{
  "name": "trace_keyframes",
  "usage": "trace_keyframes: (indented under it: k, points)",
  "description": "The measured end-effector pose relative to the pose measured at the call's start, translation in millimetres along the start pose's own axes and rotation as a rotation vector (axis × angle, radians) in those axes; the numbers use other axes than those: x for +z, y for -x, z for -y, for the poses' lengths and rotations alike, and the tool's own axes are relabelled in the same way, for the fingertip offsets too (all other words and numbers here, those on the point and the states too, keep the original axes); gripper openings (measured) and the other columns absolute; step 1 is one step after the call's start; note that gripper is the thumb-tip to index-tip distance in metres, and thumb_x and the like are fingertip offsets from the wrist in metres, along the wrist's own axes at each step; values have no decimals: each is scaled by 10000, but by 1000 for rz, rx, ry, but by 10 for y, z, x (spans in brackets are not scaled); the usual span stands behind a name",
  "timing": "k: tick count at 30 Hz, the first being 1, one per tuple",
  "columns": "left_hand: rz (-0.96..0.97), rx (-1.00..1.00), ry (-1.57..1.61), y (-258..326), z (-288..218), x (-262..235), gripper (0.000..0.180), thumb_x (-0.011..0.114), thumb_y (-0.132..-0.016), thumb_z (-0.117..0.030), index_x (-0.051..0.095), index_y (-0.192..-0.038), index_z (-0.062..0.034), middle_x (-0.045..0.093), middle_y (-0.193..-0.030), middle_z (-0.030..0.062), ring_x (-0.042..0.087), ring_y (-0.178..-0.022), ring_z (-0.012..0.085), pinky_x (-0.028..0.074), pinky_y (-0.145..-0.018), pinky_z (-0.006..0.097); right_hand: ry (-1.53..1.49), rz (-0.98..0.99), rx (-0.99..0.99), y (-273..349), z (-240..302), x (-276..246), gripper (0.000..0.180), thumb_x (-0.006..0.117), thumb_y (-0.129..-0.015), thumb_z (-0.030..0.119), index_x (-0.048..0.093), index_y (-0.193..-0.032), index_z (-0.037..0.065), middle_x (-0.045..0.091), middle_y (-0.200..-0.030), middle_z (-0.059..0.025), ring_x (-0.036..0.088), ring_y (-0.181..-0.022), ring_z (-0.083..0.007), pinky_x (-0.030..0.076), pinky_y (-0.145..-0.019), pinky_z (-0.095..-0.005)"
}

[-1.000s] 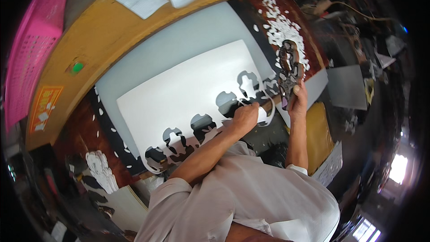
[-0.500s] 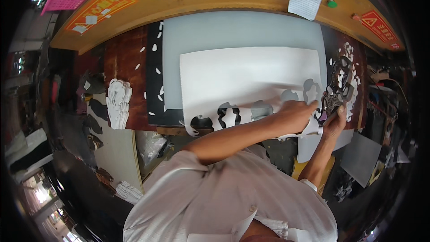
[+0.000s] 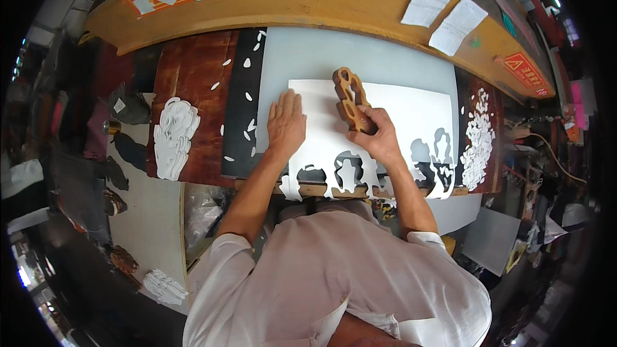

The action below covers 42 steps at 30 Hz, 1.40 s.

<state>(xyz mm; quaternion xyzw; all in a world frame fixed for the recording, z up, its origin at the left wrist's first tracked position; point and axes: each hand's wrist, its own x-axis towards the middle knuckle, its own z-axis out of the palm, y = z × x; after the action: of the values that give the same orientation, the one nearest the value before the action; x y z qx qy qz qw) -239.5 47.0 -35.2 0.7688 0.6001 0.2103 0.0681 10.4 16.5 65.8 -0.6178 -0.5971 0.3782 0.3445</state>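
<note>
Head camera: left hand flat at the edge of a white sheet, right hand gripping a brown frame

A yellow beam spanned the far side. Below it, the reddish-brown worktop showed at both sides of a dark mat, on which lay a pale grey-blue board.

The white sheet covered much of the board. Its far part was smooth, bright and uncut; its near part was riddled with rounded, wavy-edged holes, through which darker and paler surfaces showed. Between and within these holes, white lobes and thin ribbons remained, some reaching the worktop's near edge.

A stack of white cut pieces with scalloped outlines sat on the worktop to the left, while a heap of small white scraps spread at the right.

The brown frame was thick-walled, knobbly in outline and pierced by gaps. It was over the sheet, its far end leaning left past the sheet's far edge; whether it touched the sheet could not be told. The right hand pinched its near end between thumb and fingers.

The left hand lay palm down, fingers extended side by side, across the sheet's left edge.

Loose white slivers dotted the mat.
</note>
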Motion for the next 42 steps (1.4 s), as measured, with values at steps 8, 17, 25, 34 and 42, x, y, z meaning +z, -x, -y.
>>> trace_keyframes:
  k: [8, 17, 25, 34, 42]
  points:
    - [348, -523, 481, 1089, -102, -385, 544, 625, -988, -527, 704, -901, 4, 728, -869, 265, 707, -864, 467, 551, -781, 523, 285, -43, 43, 110, 83, 420, 648, 898, -679, 210, 714, -1251, -34, 625, -1049, -183, 642, -943, -287, 544, -827, -391]
    - [104, 11, 801, 761, -657, -528, 309, 709, -971, -195, 653, -1156, 46, 693, -1089, 285, 689, -1012, 425, 545, -854, 472, -79, -129, 160, 25, -382, 452, 718, 934, -728, 217, 676, -1356, -16, 649, -1170, -101, 645, -1013, -199, 536, -912, -334]
    - [263, 296, 578, 376, -344, -336, 822, 787, -854, -501, 528, -1353, 97, 522, -1415, 300, 482, -1366, 477, 328, -1201, 607, -176, -102, 226, -40, -484, 404, 697, 888, -777, 137, 636, -1409, -14, 702, -1108, -38, 606, -938, -130, 501, -896, -290]
    - [820, 58, 296, 732, 82, -694, 538, 628, -991, -500, 725, -1137, 8, 733, -970, 228, 714, -926, 409, 548, -852, 507, -233, -151, 256, -8, -328, 441, 767, 916, -723, 180, 629, -1404, -26, 684, -1082, -65, 616, -920, -135, 524, -848, -300]
    - [335, -445, 885, 636, -18, -315, 351, 660, -1014, -226, 536, -815, 35, 485, -637, 132, 431, -617, 138, 424, -581, 393, -59, -210, 154, -48, -417, 581, 692, 938, -694, 231, 705, -1298, -13, 585, -1118, -79, 612, -942, -166, 526, -853, -305]
